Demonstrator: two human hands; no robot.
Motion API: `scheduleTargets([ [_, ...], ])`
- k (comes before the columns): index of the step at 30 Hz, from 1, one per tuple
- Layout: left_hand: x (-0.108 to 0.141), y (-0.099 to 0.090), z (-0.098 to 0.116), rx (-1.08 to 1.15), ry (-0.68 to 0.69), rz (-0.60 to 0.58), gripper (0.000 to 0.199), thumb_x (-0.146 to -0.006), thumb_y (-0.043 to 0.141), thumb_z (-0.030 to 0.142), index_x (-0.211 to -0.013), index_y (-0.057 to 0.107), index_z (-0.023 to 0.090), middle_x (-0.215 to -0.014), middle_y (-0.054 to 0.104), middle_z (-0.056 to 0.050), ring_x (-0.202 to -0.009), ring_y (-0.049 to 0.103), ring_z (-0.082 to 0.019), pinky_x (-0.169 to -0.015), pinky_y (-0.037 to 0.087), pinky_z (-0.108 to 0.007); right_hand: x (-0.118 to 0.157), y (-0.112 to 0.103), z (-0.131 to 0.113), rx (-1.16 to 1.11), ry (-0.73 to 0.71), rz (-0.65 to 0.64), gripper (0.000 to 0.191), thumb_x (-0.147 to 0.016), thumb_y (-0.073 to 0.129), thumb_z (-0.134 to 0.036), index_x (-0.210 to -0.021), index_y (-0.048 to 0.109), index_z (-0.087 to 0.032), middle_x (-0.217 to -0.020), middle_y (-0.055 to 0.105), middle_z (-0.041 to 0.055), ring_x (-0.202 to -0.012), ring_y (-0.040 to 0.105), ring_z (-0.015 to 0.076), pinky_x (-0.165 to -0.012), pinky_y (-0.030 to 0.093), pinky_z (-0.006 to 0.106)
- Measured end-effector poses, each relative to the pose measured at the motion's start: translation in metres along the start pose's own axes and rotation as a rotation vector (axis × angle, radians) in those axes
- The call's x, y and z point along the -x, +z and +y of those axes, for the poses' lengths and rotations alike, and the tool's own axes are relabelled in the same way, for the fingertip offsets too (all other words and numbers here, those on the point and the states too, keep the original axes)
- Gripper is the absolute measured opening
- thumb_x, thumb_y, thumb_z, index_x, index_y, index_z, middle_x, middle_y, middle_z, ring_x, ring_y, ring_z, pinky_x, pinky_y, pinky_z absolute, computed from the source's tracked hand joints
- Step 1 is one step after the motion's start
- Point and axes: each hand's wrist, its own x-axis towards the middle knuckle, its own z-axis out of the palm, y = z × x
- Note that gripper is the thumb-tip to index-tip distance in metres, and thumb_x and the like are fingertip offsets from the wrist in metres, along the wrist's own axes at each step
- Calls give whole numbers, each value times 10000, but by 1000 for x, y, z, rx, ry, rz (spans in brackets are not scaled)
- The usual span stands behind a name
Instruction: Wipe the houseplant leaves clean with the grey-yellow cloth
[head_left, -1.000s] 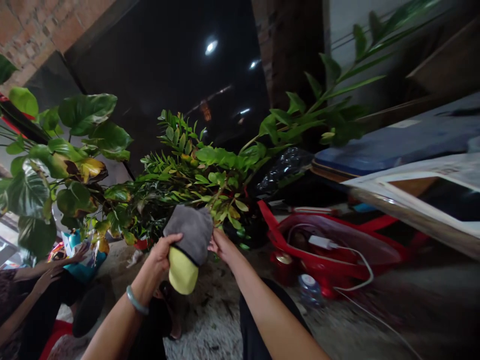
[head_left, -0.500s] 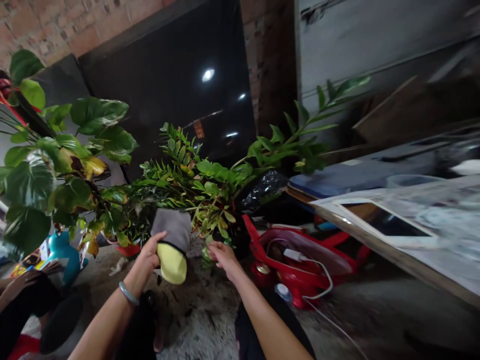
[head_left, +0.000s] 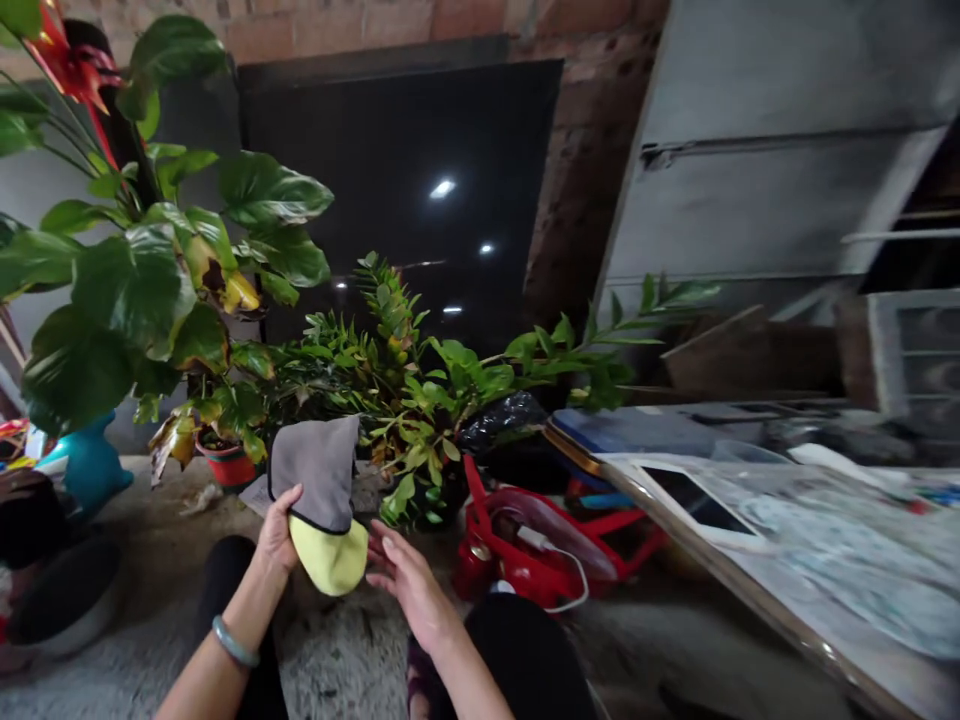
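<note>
A folded cloth (head_left: 315,470), grey on one side and yellow on the other with a dark edge, is pinched in my left hand (head_left: 279,535) at its left side. Close by the cloth's yellow part, my right hand (head_left: 411,580) has its fingers spread and holds nothing; whether a fingertip touches the cloth I cannot tell. Just beyond both hands grow leafy green potted plants (head_left: 420,400), some leaves yellowed. A grey-green bangle (head_left: 235,643) circles my left wrist.
To the right stand a red bag (head_left: 540,545) with a white charger and cable, and a table (head_left: 750,610) bearing a tablet (head_left: 697,505). At left are a large-leaved plant (head_left: 135,280), a red pot (head_left: 229,466), a teal figure (head_left: 94,465) and a dark bucket (head_left: 67,595).
My right hand has moved from the plant's low leaves toward the cloth, its fingers now spread. The cloth has been turned in my left hand. The view has shifted.
</note>
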Motion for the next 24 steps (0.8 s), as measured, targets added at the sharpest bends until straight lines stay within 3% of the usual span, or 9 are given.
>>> scheduleTargets([
  [4,4,-37,-54,-125,-213,67,346,-802,713,176,-1117,680,38,-720,783,-153,-801,776,-376,-899,586,-506,18,13,18,75,40,25,627,-633,826,-648,-1070,752,-205,-1072,787,89,-1064,698,292,-838,527,361],
  [8,11,-60,-92,-184,-228,-4,170,-685,769,64,-852,748,80,-642,759,-136,-731,769,-372,-876,589,-469,29,18,26,86,12,196,579,-533,886,-623,-910,758,-203,-962,797,65,-1043,701,312,-918,526,379],
  [13,14,-52,-89,-205,-139,-169,156,-572,847,49,-702,774,91,-694,777,-150,-771,771,-363,-927,569,-442,36,24,27,88,-108,271,619,-552,893,-600,-1008,739,-211,-1033,793,61,-1080,693,311,-951,523,383],
  [17,17,-44,-79,-281,-50,-163,188,-558,892,100,-710,782,98,-753,791,-151,-853,768,-370,-946,566,-445,42,30,31,40,-98,268,609,-555,880,-622,-984,747,-212,-1024,793,72,-1072,699,323,-939,538,403],
  [24,26,-42,-69,-375,42,-168,245,-592,897,114,-786,778,206,-784,800,-74,-866,764,-340,-878,588,-440,43,40,26,139,-137,421,622,-470,937,-547,-956,751,-206,-993,790,92,-1055,698,360,-891,561,420],
])
